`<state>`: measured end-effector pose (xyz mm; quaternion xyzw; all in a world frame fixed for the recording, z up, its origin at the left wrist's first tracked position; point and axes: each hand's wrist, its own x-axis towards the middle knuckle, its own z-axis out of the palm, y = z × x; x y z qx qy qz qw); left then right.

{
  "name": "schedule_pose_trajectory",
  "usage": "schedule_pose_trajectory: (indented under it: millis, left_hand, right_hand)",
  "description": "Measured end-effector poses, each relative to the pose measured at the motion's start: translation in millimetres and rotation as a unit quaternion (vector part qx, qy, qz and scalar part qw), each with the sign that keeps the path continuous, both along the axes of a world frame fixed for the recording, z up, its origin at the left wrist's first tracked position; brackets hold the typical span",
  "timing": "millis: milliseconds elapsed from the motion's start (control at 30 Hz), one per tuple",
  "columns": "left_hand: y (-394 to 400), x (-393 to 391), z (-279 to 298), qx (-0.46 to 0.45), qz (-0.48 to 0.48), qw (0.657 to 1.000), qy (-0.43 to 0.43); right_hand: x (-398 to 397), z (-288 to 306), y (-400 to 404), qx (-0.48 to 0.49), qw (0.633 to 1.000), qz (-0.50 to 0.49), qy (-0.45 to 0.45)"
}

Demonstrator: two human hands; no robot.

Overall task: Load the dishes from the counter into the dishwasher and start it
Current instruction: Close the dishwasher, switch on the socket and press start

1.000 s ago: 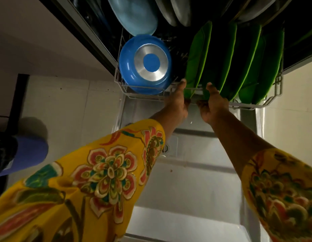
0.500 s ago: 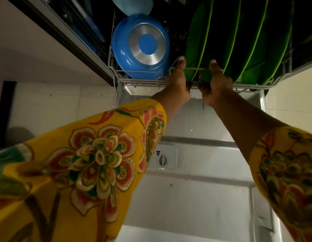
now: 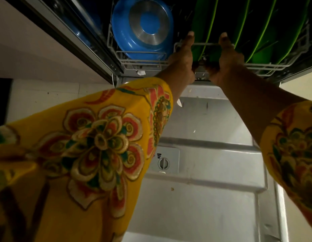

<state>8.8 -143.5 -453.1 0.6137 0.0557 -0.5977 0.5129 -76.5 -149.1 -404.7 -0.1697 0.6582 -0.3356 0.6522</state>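
The dishwasher's lower rack [image 3: 144,62], white wire, sits almost fully inside the machine. A blue pan [image 3: 143,28] with a steel base stands on edge at its left. Several green plates [image 3: 253,32] stand upright in a row at its right. My left hand [image 3: 183,56] and my right hand [image 3: 225,56] both grip the rack's front handle bar, thumbs up over the wire, fingers curled underneath. Both arms are stretched out in yellow flowered sleeves.
The open dishwasher door [image 3: 212,198] lies flat below my arms, steel inside, with the detergent dispenser [image 3: 163,162] near its middle. A pale cabinet front [image 3: 29,41] is at the left, tiled floor [image 3: 47,95] below it. Small white scraps lie on the door.
Both hands have pushed the rack further into the dishwasher. The pan and plates moved up and inward, and more of the door shows.
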Motion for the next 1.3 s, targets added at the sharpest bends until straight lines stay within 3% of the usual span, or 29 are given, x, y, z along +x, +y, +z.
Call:
schedule_pose_trajectory:
  millis: [200, 367, 600, 767, 967, 1033, 1100, 1133, 1167, 1233, 1300]
  left_hand:
    - [17.0, 4.7, 11.9, -0.009, -0.041, 0.999, -0.024]
    - [78.2, -0.6, 23.5, 0.074, -0.001, 0.995, -0.073]
    - [203.4, -45.6, 10.2, 0.168, 0.122, 0.976, 0.071]
    - [303.9, -93.6, 18.5, 0.232, 0.179, 0.946, 0.141]
    - [411.8, -115.6, 42.0, 0.328, 0.210, 0.914, 0.116]
    - [438.0, -119.6, 39.3, 0.347, 0.212, 0.908, 0.102]
    - [461.2, -124.0, 34.4, 0.328, 0.248, 0.907, 0.097]
    - [469.2, -126.8, 31.5, 0.319, 0.264, 0.905, 0.096]
    - [475.4, -130.1, 29.4, 0.318, 0.274, 0.903, 0.090]
    - [480.9, -134.3, 29.6, 0.333, 0.284, 0.897, 0.060]
    - [485.2, -136.7, 30.2, 0.357, 0.293, 0.886, 0.035]
  right_hand:
    - [-4.6, -1.6, 4.2, -0.008, 1.000, 0.020, -0.022]
    - [-18.6, -19.2, 43.3, 0.006, 1.000, -0.003, -0.019]
    - [-46.9, -30.8, 173.3, 0.094, 0.994, -0.033, -0.040]
    - [-71.9, -16.7, 283.3, 0.186, 0.978, -0.090, 0.001]
    - [-101.6, -9.6, 386.4, 0.241, 0.965, -0.085, 0.067]
    - [-119.1, -54.3, 436.3, 0.280, 0.958, -0.044, 0.032]
    - [-141.8, -93.0, 480.1, 0.227, 0.971, 0.025, 0.073]
    - [-147.4, -85.7, 485.3, 0.286, 0.957, -0.044, 0.021]
    - [-153.1, -69.0, 480.5, 0.277, 0.957, -0.065, 0.060]
    - [-145.6, -23.4, 457.3, 0.295, 0.950, -0.027, 0.098]
    - [-156.4, -22.8, 459.7, 0.280, 0.953, -0.052, 0.105]
